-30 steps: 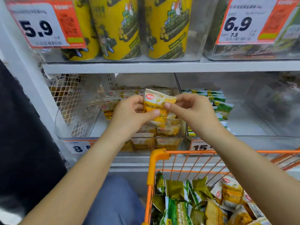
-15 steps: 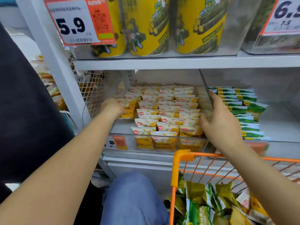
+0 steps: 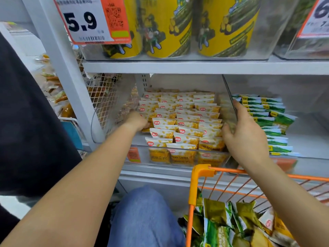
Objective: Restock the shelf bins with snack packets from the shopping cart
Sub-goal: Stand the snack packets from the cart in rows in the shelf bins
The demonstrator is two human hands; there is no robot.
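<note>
A clear shelf bin (image 3: 179,148) holds rows of yellow-and-white snack packets (image 3: 187,122). My left hand (image 3: 137,121) reaches into the bin's left side. Its fingers curl down onto a yellow packet (image 3: 148,126) at the left column, and the fingertips are hidden. My right hand (image 3: 245,138) rests against the bin's right wall, fingers straight up along the clear divider (image 3: 229,93) and thumb beside the right column of packets. Below right, the orange shopping cart (image 3: 203,172) holds several loose green and yellow packets (image 3: 222,221).
To the right, a second bin holds green packets (image 3: 267,113). Yellow canisters (image 3: 167,27) stand on the shelf above, behind a 5.9 price tag (image 3: 83,22). A white upright post (image 3: 58,68) and wire mesh (image 3: 103,97) stand left. My knee in blue jeans (image 3: 142,216) is below.
The packet both hands held up a second ago has gone down into the bin's left column with my left hand. My right hand let go and moved to the bin's right wall.
</note>
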